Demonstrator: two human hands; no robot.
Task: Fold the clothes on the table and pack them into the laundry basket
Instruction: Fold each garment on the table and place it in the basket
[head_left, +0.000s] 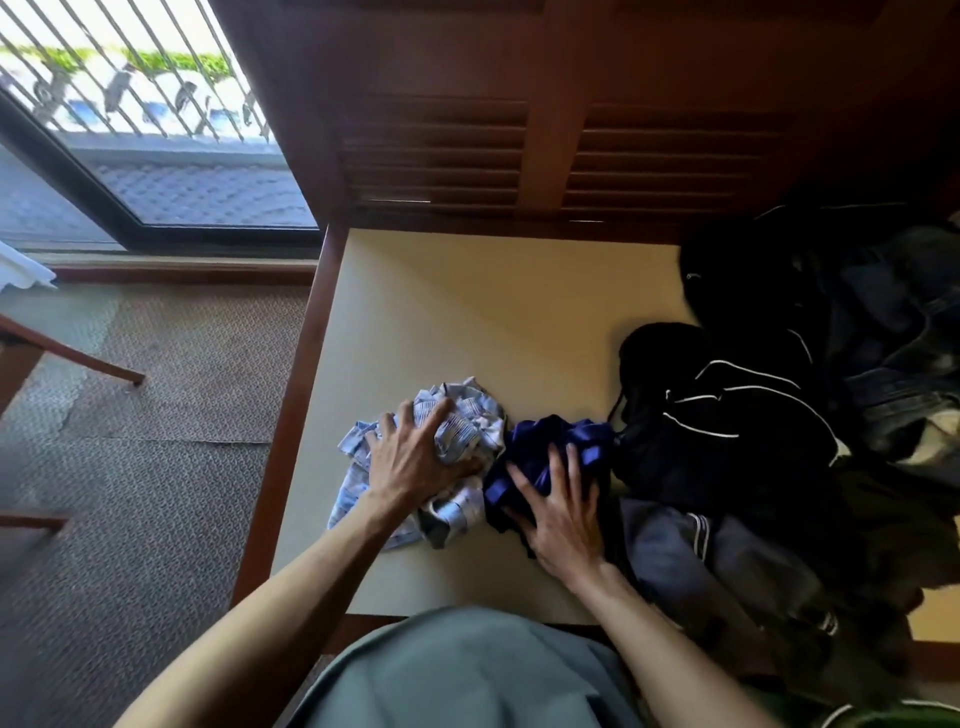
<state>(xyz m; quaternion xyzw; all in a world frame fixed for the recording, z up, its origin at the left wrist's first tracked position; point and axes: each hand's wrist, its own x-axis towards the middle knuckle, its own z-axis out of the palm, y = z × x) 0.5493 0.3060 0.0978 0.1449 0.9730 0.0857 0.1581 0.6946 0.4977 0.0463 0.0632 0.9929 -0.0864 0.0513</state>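
While both hands worked at the near edge of the cream-topped wooden desk (467, 312), nothing looked folded yet. Left hand (415, 457), fingers curled, gripped the crumpled pale blue striped shirt (467, 421); right hand (561, 514) clutched the bunched dark blue satin garment (540, 447) just beside it. Further right lay an unsorted heap of dark clothes, black with white piping (727, 405), crowding the folding space. Louvred wooden doors (519, 156) stood behind. No laundry basket was in view.
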